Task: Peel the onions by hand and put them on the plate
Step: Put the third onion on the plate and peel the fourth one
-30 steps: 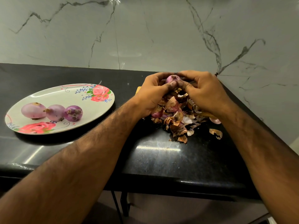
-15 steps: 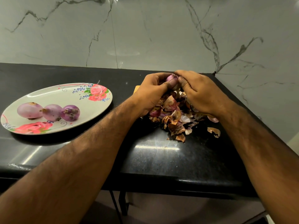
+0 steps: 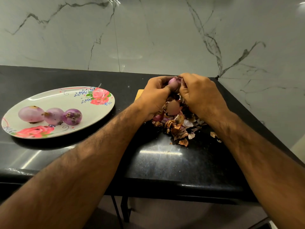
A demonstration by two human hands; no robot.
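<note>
My left hand (image 3: 155,95) grips a small purple onion (image 3: 173,81) above the black counter, thumb pressed on its front. My right hand (image 3: 199,95) pinches at the onion's top right side, fingers curled over it. A piece of brown skin (image 3: 173,107) hangs or falls just below the onion. Under both hands lies a heap of dry onion peels (image 3: 179,128) with some purple onion pieces in it. A white oval plate (image 3: 69,100) with red rose prints sits at the left and holds three peeled onions (image 3: 52,116) in a row.
The black stone counter (image 3: 165,162) ends at a front edge near me and a right edge by the marble wall (image 3: 148,38). A yellowish board corner (image 3: 139,93) shows behind my left wrist. Loose peel scraps (image 3: 213,134) lie right of the heap.
The onion has turned slightly in my hands, and a piece of brown skin now shows below it. My right fingers have shifted over the onion's top.
</note>
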